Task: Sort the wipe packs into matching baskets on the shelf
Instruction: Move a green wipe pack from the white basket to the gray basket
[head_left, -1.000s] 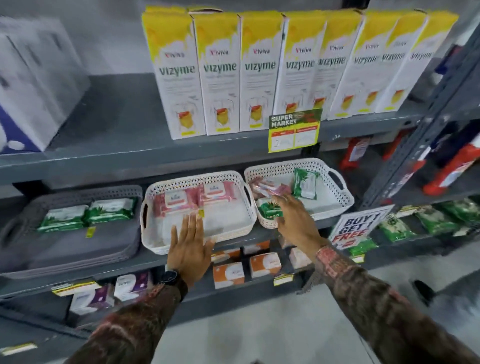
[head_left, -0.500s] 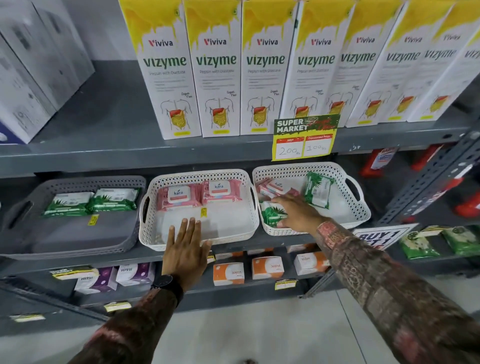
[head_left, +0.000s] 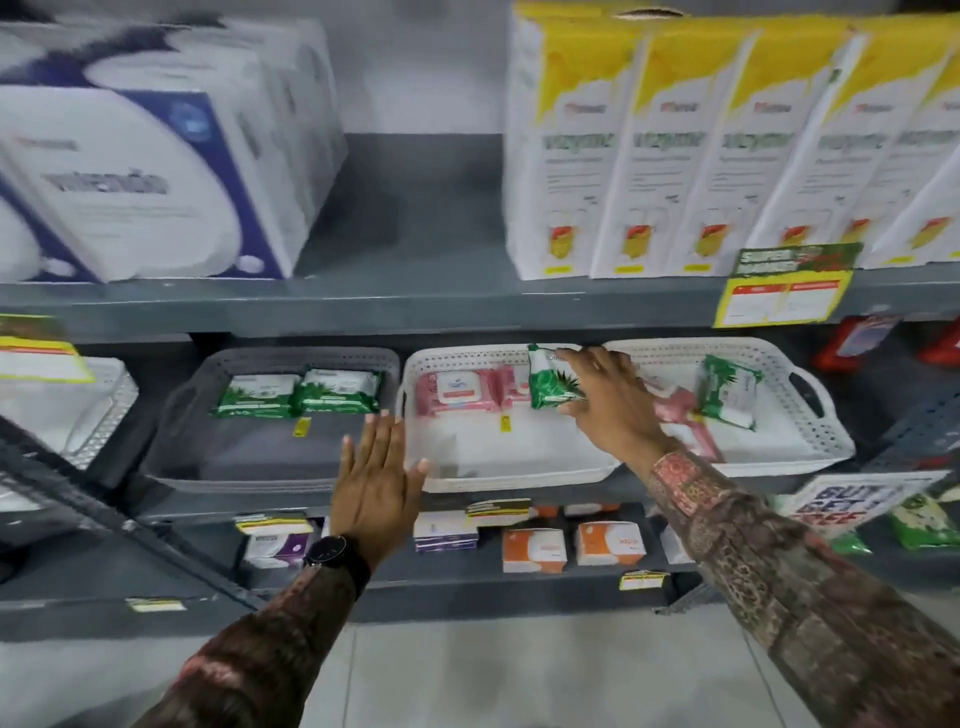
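Observation:
My right hand (head_left: 610, 402) holds a green wipe pack (head_left: 549, 382) upright above the middle white basket (head_left: 514, 475), which contains two pink wipe packs (head_left: 457, 392). The grey basket (head_left: 244, 467) on the left holds two green packs (head_left: 298, 392) at its back. The right white basket (head_left: 802, 441) holds another green pack (head_left: 727, 389) and pink packs (head_left: 680, 415), partly hidden by my right wrist. My left hand (head_left: 374, 475) is flat with fingers spread, in front of the gap between the grey and middle baskets, holding nothing.
The shelf above carries tall yellow-and-white boxes (head_left: 675, 156) and white-and-blue boxes (head_left: 156, 156). A yellow price tag (head_left: 784, 293) hangs on the shelf edge. The lower shelf holds small orange boxes (head_left: 571, 545). A grey upright (head_left: 119, 525) slants across the left.
My right hand has lifted a green pack out of the right white basket and carried it left over the middle basket. The view has swung left; my left hand stays open.

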